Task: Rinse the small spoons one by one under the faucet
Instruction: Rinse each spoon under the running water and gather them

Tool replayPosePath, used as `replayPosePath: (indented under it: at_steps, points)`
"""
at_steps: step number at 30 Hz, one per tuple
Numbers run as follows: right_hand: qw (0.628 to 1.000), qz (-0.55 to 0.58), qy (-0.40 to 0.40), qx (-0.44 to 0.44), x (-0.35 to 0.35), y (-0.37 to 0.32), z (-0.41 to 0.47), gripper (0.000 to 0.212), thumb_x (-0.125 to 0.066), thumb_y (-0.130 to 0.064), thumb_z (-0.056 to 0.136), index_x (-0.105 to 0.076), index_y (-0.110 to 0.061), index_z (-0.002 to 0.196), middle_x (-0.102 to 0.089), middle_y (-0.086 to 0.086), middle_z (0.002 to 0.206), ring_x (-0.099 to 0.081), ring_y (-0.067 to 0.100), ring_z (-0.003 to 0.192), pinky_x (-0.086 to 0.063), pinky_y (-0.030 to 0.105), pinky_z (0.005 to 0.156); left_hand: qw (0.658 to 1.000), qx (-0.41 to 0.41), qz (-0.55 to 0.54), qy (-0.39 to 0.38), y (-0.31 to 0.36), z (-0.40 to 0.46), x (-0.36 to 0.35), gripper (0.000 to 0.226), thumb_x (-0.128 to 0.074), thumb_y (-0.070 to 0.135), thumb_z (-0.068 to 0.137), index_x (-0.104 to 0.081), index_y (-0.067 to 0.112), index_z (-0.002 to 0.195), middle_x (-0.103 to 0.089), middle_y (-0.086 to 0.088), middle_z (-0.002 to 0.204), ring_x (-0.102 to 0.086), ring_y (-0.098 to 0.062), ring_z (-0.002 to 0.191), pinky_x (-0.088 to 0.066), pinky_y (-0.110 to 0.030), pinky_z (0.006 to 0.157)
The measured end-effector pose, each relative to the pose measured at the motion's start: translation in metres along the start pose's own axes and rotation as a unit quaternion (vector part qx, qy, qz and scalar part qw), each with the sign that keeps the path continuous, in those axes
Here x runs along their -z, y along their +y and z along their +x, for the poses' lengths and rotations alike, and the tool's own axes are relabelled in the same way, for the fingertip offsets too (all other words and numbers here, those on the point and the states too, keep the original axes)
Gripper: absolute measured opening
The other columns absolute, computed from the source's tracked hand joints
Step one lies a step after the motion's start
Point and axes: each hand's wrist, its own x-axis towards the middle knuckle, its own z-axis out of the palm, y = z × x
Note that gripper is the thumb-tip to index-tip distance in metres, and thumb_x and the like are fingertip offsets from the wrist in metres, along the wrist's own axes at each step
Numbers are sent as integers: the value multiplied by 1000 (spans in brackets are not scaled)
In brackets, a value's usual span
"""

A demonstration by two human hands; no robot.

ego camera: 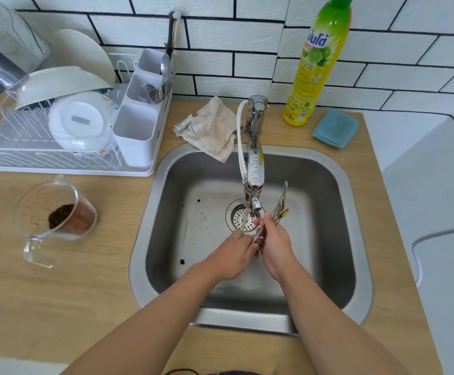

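Water runs from the chrome faucet (253, 169) into the steel sink (328, 239), straight down toward the drain strainer (238, 216). My right hand (275, 246) grips a bundle of several small spoons (279, 207), whose handles stick up and away past the fingers. My left hand (234, 255) pinches one small spoon (257, 236) at the lower end of the bundle, right beside the water stream. Both hands meet over the drain, and the spoon bowls are mostly hidden between the fingers.
A white dish rack (58, 158) with bowls, plates and a cutlery caddy (139, 125) stands at the left. A glass measuring jug (55, 217) with brown grounds sits on the wooden counter. A beige cloth (212, 128), a dish soap bottle (317, 63) and a blue sponge (335, 128) lie behind the sink.
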Motion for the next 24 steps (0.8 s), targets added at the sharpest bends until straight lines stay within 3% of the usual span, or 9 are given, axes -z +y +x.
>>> replayPosePath:
  at_steps: [4,7,9,11,13,15,17,20,24]
  points:
    - [999,-23,-37,-10,0,1,-3,48,-48,-35,108,-71,-28,67,-77,-15,92,-66,9,93,-51,29,77,986,2,-164,-11,17,-3,4,15,-42,31,103,-51,40,112,-60,13,112,-56,1,103,-38,-5,83]
    - [996,-44,-74,-20,-2,0,-8,50,-47,-35,108,-73,-31,67,-75,-8,115,-63,13,118,-49,28,84,974,-2,-224,-40,19,-3,8,43,-44,32,104,-33,30,146,-45,12,144,-44,12,127,-34,-5,99]
    - [992,-71,-97,-35,-1,-2,-11,38,-47,-41,108,-79,-32,91,-73,-9,121,-63,12,119,-50,28,83,959,40,-272,-69,14,-6,10,53,-45,31,104,-22,33,152,-50,5,143,-53,9,117,-40,-7,90]
    - [982,-129,-130,-41,2,0,-12,36,-46,-51,106,-76,-32,115,-68,-10,130,-63,10,113,-53,29,85,948,89,-294,-87,9,-14,13,43,-42,27,105,-31,29,146,-60,-7,110,-63,-9,84,-46,-24,77]
    - [967,-190,-167,-38,3,2,-11,46,-47,-63,101,-67,-34,131,-62,-8,137,-59,16,117,-52,35,98,938,99,-316,-99,2,-23,16,15,-38,24,106,-46,32,116,-50,-4,86,-52,-7,62,-46,-29,67]
    - [970,-169,-170,-29,2,4,-9,59,-56,-62,95,-53,-32,145,-60,-5,142,-53,17,130,-45,38,107,916,113,-368,-108,-3,-33,22,14,-37,23,107,-45,31,99,-42,1,78,-42,-7,58,-44,-25,62]
    - [986,-90,-141,-3,4,1,-5,64,-67,-39,97,-40,-31,154,-60,0,143,-56,17,130,-47,35,99,894,149,-408,-110,-9,-40,29,15,-37,24,108,-43,18,95,-39,4,74,-36,-9,56,-39,-24,58]
    - [988,-17,-152,18,7,0,0,77,-72,-6,93,-36,-29,157,-61,11,138,-63,27,124,-53,47,104,877,173,-435,-112,-16,-48,36,20,-38,26,108,-43,15,93,-39,6,68,-29,-11,54,-31,-24,54]
    - [993,-20,-117,27,2,1,-3,57,-75,-10,92,-54,-11,145,-79,13,111,-75,24,100,-61,30,79,876,164,-445,-92,-15,-53,41,23,-41,33,107,-48,11,101,-44,3,67,-33,-12,50,-36,-25,50]
